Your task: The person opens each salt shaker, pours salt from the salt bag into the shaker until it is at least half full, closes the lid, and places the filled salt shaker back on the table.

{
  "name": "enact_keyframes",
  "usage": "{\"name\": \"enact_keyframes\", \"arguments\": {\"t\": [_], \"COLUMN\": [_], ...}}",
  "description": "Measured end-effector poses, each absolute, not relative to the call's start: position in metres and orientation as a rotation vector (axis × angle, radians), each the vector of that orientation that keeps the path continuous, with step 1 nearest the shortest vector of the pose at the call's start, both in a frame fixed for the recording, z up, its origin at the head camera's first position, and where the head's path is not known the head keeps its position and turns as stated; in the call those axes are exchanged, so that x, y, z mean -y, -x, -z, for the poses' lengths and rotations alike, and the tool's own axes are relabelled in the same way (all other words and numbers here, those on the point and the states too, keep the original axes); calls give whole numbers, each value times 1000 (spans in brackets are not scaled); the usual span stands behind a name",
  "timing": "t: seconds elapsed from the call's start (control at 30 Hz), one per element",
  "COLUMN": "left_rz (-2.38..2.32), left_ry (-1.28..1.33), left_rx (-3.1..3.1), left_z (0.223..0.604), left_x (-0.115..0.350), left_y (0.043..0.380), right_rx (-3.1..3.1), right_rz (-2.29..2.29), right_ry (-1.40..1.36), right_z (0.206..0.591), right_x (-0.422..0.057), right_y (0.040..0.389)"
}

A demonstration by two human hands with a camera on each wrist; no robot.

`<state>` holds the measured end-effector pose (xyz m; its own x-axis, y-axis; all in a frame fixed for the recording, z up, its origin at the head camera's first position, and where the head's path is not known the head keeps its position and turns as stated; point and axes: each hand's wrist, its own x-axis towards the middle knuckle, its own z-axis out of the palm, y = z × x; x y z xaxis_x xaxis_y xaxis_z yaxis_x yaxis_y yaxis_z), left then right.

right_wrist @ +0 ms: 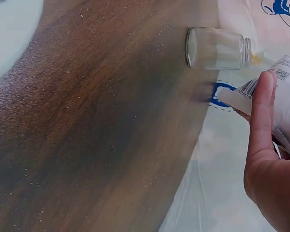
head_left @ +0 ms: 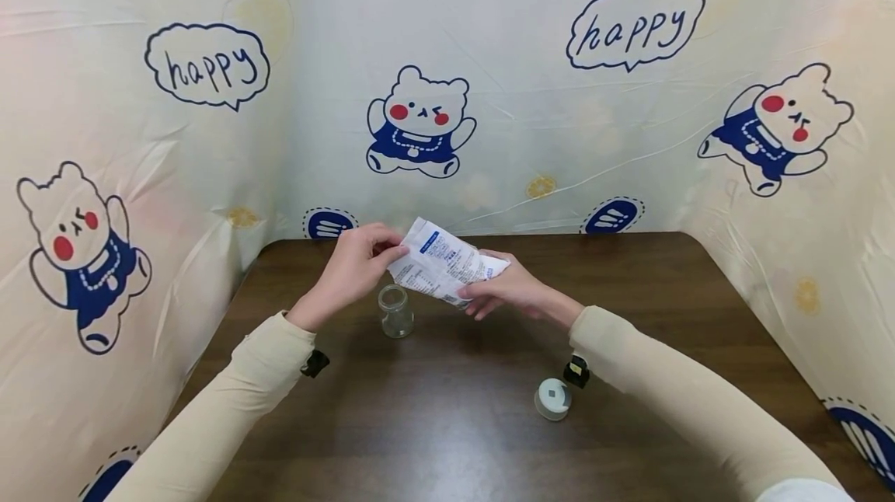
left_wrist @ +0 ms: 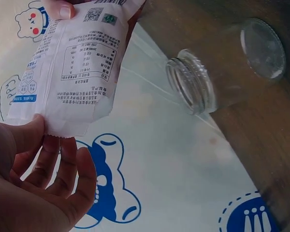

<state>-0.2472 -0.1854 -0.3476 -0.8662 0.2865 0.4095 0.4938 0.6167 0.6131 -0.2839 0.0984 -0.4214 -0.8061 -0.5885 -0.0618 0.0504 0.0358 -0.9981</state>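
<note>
A white printed packet [head_left: 447, 263], with blue and black lettering, is held up tilted over the far part of the table. My left hand [head_left: 349, 277] pinches one end edge of it between thumb and fingers, which the left wrist view shows from close by. The other end is gripped by my right hand [head_left: 516, 289], thumb on the near face; its fingers are partly hidden behind the packet. Below and left of the packet stands an uncapped clear glass jar [head_left: 397, 315], upright, near my left hand and touched by neither. Its threaded mouth [left_wrist: 191, 84] shows in the left wrist view.
A round white lid [head_left: 553, 398] lies on the brown wooden table [head_left: 447, 424], under my right wrist. A pale cloth [head_left: 517, 137] with bear prints hangs behind the table and along both sides.
</note>
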Motion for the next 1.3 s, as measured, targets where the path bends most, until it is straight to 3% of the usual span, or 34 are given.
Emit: {"name": "enact_keyframes", "arguments": {"t": [1.3], "left_rz": [1136], "left_ry": [542], "left_rx": [2572], "left_z": [368], "left_x": [202], "left_y": [246], "right_rx": [-1963], "right_rz": [1801], "right_ry": [503], "right_z": [419], "right_x": [-85], "right_y": [289]}}
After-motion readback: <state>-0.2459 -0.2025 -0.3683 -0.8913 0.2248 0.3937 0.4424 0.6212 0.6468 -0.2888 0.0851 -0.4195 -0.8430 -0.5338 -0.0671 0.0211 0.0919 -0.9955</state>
